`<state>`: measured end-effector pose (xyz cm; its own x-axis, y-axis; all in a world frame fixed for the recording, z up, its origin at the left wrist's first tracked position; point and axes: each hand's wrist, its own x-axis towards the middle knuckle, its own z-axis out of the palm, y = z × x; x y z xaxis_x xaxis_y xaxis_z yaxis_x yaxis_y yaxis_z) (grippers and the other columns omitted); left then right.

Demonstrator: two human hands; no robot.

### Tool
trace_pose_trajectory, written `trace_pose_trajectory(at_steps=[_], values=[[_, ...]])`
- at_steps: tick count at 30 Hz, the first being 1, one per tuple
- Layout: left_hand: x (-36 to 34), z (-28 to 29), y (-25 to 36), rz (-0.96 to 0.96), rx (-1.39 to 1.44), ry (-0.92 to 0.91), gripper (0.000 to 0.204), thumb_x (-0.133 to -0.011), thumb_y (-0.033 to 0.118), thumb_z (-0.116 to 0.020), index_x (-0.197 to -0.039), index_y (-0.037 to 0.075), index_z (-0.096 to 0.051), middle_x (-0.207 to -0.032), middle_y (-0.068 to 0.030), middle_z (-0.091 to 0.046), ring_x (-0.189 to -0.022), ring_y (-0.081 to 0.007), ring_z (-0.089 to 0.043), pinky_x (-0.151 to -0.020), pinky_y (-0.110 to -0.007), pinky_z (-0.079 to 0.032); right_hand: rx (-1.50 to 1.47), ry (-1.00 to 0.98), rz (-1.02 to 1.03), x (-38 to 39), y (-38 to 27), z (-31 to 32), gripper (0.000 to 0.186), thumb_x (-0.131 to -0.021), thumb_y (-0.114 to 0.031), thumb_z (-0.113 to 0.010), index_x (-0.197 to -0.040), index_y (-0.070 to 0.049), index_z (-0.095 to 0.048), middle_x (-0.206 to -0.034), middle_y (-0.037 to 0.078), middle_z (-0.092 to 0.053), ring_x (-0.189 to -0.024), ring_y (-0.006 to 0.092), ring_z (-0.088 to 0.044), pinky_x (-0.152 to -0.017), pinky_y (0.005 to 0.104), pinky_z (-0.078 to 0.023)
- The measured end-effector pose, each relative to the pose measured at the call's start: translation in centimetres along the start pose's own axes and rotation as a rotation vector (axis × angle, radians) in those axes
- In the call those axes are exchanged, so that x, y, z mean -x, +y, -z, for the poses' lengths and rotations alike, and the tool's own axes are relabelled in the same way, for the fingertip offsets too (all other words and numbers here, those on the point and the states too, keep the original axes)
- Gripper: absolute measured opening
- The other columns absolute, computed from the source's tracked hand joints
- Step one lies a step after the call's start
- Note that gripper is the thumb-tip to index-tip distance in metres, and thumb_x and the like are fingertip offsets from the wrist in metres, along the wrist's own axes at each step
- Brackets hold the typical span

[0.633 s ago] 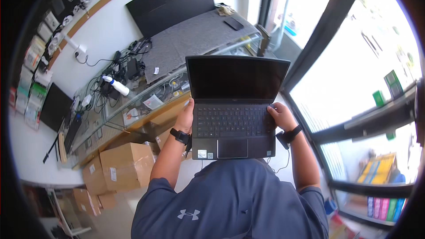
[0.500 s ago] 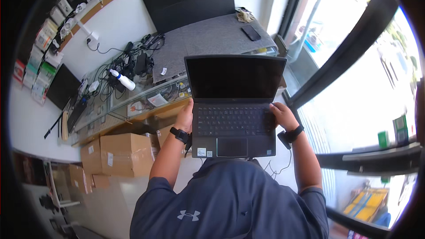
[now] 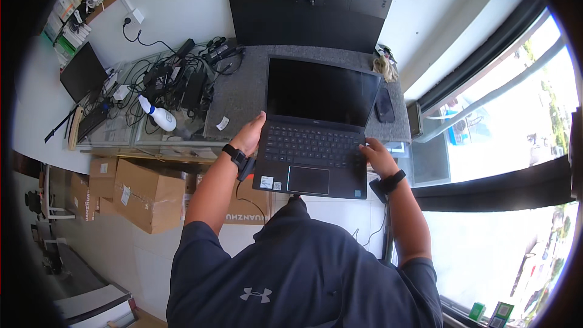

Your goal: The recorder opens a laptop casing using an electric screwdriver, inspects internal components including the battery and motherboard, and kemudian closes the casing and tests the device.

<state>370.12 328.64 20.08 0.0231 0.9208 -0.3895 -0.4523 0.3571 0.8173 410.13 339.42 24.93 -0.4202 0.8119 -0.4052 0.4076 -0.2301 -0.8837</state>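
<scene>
A dark laptop (image 3: 311, 153), its lid raised and its screen black, is held in front of me by both sides. Around its left edge, close to the hinge, my left hand (image 3: 249, 136) is closed with the thumb along the side. My right hand (image 3: 379, 158) grips the right edge beside the keyboard, thumb on top. The fingers under the base are hidden. Behind the lid lies the grey mat (image 3: 237, 91) on the glass counter, and the laptop's front edge sticks out toward my body.
A large black monitor (image 3: 310, 9) stands at the back. Tangled cables and adapters (image 3: 182, 82), a white spray bottle (image 3: 159, 115) and another laptop (image 3: 85, 76) occupy the left. A phone (image 3: 384, 106) and a cloth (image 3: 386, 68) lie right. Cardboard boxes (image 3: 146, 197) sit below; windows border the right.
The view has turned toward the right and come nearer the counter. Still gripped in both hands, the laptop now overlaps the mat more and sits slightly tilted.
</scene>
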Motion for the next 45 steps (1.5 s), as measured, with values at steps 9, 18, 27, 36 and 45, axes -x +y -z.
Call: trace_pose_trajectory(at_steps=[9, 18, 27, 36, 45], values=[[-14.2, 3.9, 5.2, -0.062, -0.564, 0.268, 0.076, -0.107, 0.053, -0.035, -0.150, -0.009, -0.033, -0.156, -0.0211, -0.039, -0.147, -0.0266, -0.032, -0.121, -0.034, -0.021, 0.099, -0.029, -0.058, -16.7, -2.3, 1.2, 0.064, -0.093, -0.027, -0.069, -0.137, 0.011, -0.042, -0.109, 0.022, -0.068, -0.098, 0.0235, -0.066, -0.083, 0.0321, -0.052], [-19.2, 7.3, 6.9, -0.108, -0.868, 0.470, 0.068, -0.105, 0.056, -0.034, -0.125, -0.004, -0.059, -0.129, -0.0244, -0.063, -0.127, -0.0365, -0.055, -0.107, -0.038, -0.039, 0.481, -0.051, 0.033, -24.3, -5.3, 0.6, 0.068, -0.089, -0.035, -0.067, -0.133, 0.011, -0.043, -0.123, 0.034, -0.062, -0.119, 0.0455, -0.060, -0.103, 0.0448, -0.046], [-19.0, 11.0, 7.7, 0.056, -1.001, 0.473, 0.072, -0.105, 0.055, -0.034, -0.135, -0.007, -0.054, -0.143, -0.0274, -0.052, -0.135, -0.0382, -0.048, -0.113, -0.040, -0.035, 0.563, -0.086, -0.002, -24.2, -7.2, -0.9, 0.052, -0.089, -0.024, -0.059, -0.124, 0.013, -0.047, -0.110, 0.033, -0.067, -0.103, 0.0444, -0.067, -0.091, 0.0490, -0.053], [-19.1, 8.8, 8.6, 0.053, -0.906, 0.505, 0.059, -0.104, 0.047, -0.049, -0.129, -0.006, -0.057, -0.126, -0.0170, -0.057, -0.114, -0.0245, -0.059, -0.098, -0.035, -0.047, 0.607, 0.232, 0.207, -18.9, -6.0, 3.1, 0.035, -0.081, -0.024, -0.067, -0.103, 0.003, -0.065, -0.102, 0.023, -0.066, -0.100, 0.0386, -0.065, -0.089, 0.0463, -0.053], [-15.3, 0.1, 10.3, -0.077, -0.601, 0.262, 0.028, -0.104, 0.028, -0.054, -0.116, 0.005, -0.065, -0.096, -0.0045, -0.066, -0.089, -0.0130, -0.063, -0.083, -0.029, -0.052, 0.743, 0.602, -0.002, -11.8, 1.4, 10.0, 0.086, -0.071, -0.036, -0.085, -0.137, 0.003, -0.047, -0.125, 0.024, -0.054, -0.120, 0.0417, -0.050, -0.104, 0.0467, -0.042]])
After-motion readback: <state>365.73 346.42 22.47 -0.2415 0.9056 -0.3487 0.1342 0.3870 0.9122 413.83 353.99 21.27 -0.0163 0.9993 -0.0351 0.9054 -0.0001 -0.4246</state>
